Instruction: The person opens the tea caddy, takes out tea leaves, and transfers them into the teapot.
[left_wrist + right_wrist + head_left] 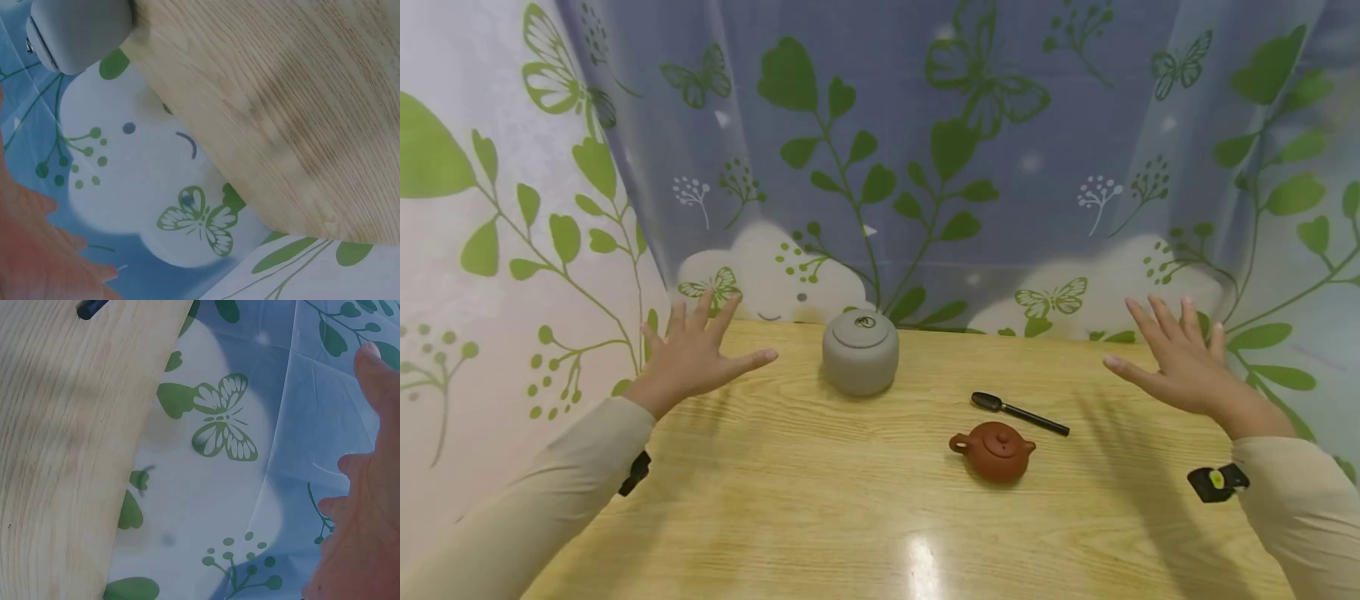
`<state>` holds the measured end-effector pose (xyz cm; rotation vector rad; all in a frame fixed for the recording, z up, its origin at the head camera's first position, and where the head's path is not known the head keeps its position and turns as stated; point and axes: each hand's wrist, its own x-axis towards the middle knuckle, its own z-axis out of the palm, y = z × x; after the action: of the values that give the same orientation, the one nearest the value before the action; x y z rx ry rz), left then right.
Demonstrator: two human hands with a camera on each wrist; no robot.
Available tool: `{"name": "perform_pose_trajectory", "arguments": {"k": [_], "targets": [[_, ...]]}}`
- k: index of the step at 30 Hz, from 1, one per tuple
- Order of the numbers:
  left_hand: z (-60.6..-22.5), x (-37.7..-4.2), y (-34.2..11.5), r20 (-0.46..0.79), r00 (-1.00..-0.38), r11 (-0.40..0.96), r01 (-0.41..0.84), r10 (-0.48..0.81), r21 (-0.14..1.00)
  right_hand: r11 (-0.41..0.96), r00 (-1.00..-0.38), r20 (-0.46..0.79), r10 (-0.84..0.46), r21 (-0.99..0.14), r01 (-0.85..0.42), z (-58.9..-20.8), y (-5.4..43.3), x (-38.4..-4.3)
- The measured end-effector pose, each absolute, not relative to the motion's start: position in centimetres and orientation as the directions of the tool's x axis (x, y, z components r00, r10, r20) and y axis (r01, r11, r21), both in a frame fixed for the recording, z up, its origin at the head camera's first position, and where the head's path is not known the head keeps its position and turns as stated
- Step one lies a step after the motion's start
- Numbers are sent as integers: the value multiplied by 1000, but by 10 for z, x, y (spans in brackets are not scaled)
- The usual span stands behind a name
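Your left hand [691, 354] and right hand [1189, 371], frame's sides: fingers spread, empty; low sweep could tip teapot [997, 458], lower right.

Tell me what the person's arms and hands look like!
The left sleeve and right sleeve are long and beige. The left wristband and right wristband are black; the right one has a yellow spot. The left hand and right hand wear no gloves.

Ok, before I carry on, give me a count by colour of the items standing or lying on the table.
Grey: 1, the lidded jar
Reddish-brown: 1, the teapot
Black: 1, the long-handled scoop
Total: 3
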<state>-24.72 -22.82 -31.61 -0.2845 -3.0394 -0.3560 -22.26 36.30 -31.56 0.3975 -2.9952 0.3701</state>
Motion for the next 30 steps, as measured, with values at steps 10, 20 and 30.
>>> {"name": "perform_pose_trajectory", "arguments": {"k": [10,20,30], "targets": [[-337,-246,-200,201,-955,930,267,219,253,895,-950,169,-261,-327,-304,-325,349,-218],[-360,-229,-134,371,-866,774,478,335,415,811,-927,206,-314,-449,-375,-359,319,-203],[-385,-218,-71,232,-890,644,446,392,622,728,-917,205,-341,-559,-396,-393,288,-188]]}}
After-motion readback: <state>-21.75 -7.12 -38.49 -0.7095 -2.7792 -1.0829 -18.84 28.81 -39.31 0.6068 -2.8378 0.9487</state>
